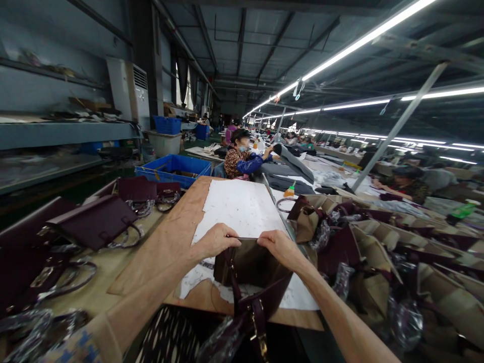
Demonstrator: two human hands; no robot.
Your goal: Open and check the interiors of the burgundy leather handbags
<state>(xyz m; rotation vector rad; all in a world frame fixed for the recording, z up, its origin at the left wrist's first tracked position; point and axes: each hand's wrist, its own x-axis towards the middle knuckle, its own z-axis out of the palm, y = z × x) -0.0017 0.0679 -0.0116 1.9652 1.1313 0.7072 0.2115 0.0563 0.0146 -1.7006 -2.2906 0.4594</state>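
Note:
A dark maroon handbag [270, 297] stands in front of me at the near end of the work board, its olive-brown inside showing. My left hand [217, 241] pinches the far rim at its left part, thumb toward the middle. On the right part of the same rim, my right hand [278, 244] is closed in a like grip. The bag's strap and gold-coloured metal fittings hang toward me over the board's near edge. Beneath the bag lies a torn white paper sheet [242, 201] on a brown board [181, 217].
Maroon bags [96, 222] with plastic-wrapped handles lie at left. More open bags [374, 252] with beige insides crowd the right. A blue crate [172, 169] stands beyond the board. A co-worker [240, 156] handles grey material ahead. An orange bottle [289, 190] stands nearby.

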